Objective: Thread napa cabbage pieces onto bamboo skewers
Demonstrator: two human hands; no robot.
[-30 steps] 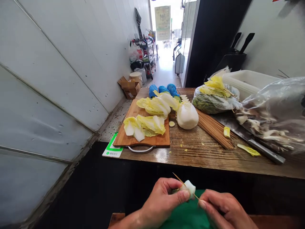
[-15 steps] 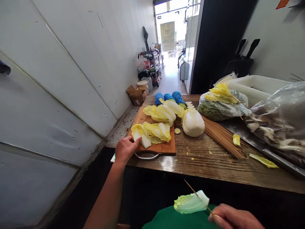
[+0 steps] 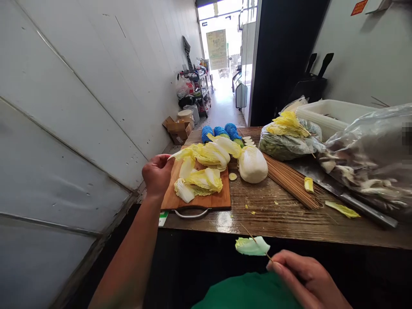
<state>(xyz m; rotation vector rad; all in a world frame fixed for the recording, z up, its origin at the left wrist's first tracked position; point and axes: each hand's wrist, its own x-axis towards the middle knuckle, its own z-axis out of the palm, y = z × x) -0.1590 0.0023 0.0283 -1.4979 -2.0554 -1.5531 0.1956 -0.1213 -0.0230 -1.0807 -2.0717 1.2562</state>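
Observation:
My left hand (image 3: 157, 174) pinches a yellow-white napa cabbage leaf (image 3: 184, 159) by its end, above the left side of the wooden cutting board (image 3: 206, 202). More cut cabbage leaves (image 3: 202, 182) lie on the board below and behind it. My right hand (image 3: 299, 272) grips the lower end of a thin bamboo skewer (image 3: 247, 231), held out over the table's front edge. One piece of cabbage leaf (image 3: 252, 246) is threaded on that skewer. Right of the board sits a pale, rounded cabbage base (image 3: 253, 164).
Loose bamboo skewers (image 3: 289, 180) lie in a bundle on the wooden table (image 3: 264, 223). Behind them are a bag of greens (image 3: 286, 143) topped with skewered yellow leaves, a white bin (image 3: 334, 112) and a plastic bag of mushrooms (image 3: 370, 163). Blue-netted vegetables (image 3: 220, 132) stand at the back.
My left hand has risen from the leaves at the board's near edge and now lifts one leaf. The right hand has shifted slightly up and left with the skewer.

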